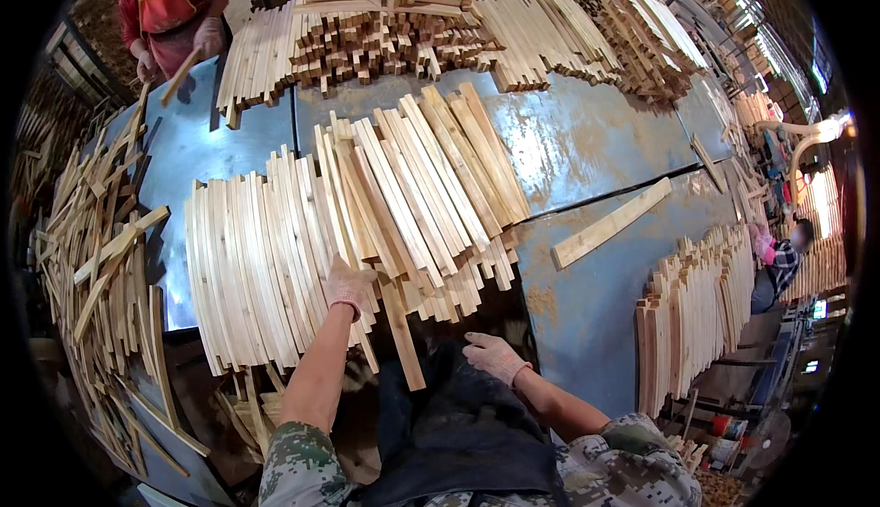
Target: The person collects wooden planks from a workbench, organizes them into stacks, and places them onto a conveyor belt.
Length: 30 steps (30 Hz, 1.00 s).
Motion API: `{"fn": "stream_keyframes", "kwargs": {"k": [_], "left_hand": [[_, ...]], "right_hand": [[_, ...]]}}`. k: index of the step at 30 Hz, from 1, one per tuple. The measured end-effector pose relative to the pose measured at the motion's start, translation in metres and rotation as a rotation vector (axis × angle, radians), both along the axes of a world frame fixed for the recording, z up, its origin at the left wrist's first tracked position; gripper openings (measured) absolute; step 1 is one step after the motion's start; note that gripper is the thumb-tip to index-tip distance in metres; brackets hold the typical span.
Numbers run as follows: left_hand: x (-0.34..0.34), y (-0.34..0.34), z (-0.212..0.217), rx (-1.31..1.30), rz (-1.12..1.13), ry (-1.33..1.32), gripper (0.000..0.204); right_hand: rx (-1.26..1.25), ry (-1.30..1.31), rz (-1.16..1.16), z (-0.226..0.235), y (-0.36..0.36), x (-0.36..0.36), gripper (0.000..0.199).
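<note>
My left hand [349, 289], in a pale knit glove, rests on the near part of a layer of wooden strips [247, 269], its thumb apart from the fingers. It lies where the straight left-hand row meets a slanted upper heap of strips [417, 186]. One strip [401, 337] juts out of that heap toward my body, just right of this hand. My right hand [496, 358], gloved too, hovers before my dark apron [467, 434] with loosely bent fingers and no strip in it. Fingertips of both hands are partly hard to make out.
A lone board [612, 223] lies on the metal table [587, 301] at right. Upright strips [692, 314] stand beyond it. Loose strips [101, 259] pile up at left. Large stacks [385, 39] fill the far side. A co-worker [174, 12] holds a strip at far left; another person [784, 264] is at right.
</note>
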State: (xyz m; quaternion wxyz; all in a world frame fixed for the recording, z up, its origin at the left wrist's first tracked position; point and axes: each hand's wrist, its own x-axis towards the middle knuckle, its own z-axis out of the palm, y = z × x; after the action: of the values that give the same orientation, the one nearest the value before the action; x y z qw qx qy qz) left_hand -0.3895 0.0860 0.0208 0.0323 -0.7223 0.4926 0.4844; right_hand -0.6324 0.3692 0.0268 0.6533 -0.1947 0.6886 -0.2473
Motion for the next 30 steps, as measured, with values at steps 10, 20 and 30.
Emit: {"fn": "stream_keyframes", "kwargs": {"k": [10, 20, 30], "left_hand": [[-0.007, 0.033, -0.005, -0.257, -0.155, -0.174, 0.070], [-0.056, 0.029, 0.045, -0.060, -0.107, -0.196, 0.086], [-0.032, -0.030, -0.046, -0.321, 0.187, 0.054, 0.105]], "right_hand": [[-0.167, -0.011, -0.260, -0.009, -0.053, -0.117, 0.040], [-0.430, 0.885, -0.075, -0.009, -0.219, -0.188, 0.060], [-0.348, 1.141, 0.318, -0.057, -0.290, -0.208, 0.058]]}}
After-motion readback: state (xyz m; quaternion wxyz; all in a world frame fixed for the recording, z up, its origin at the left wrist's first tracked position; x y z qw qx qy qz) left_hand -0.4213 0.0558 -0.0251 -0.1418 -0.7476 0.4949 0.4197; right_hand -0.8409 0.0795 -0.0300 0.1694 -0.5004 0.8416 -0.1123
